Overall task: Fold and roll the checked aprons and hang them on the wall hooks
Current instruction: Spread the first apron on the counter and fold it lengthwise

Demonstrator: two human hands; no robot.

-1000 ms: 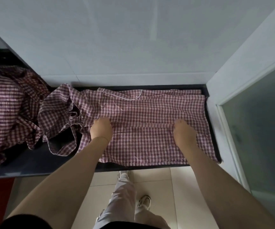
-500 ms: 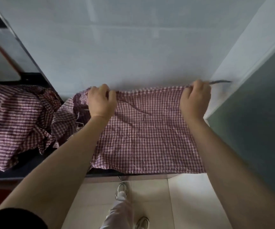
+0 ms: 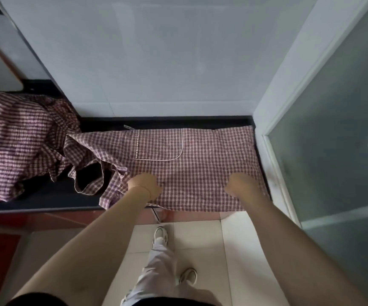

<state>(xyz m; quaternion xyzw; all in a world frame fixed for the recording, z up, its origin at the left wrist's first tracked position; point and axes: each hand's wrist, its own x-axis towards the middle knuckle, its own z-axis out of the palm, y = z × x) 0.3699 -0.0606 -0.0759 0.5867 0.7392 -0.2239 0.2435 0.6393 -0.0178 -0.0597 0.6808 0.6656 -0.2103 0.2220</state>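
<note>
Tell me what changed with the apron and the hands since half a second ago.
Both hands, left hand and right hand, brought the lifted apron down flat on the counter, pocket side up, and now rest near its front edge. The crumpled apron pile stayed put.

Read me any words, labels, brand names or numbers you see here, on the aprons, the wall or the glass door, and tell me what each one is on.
None: no readable text in this view.
Spread checked apron: only white piping and a lace strip on its pocket, no print.
Small tab at its far edge: too small and blurred to read.
Crumpled aprons, tiled wall and glass door: no lettering visible.
</note>
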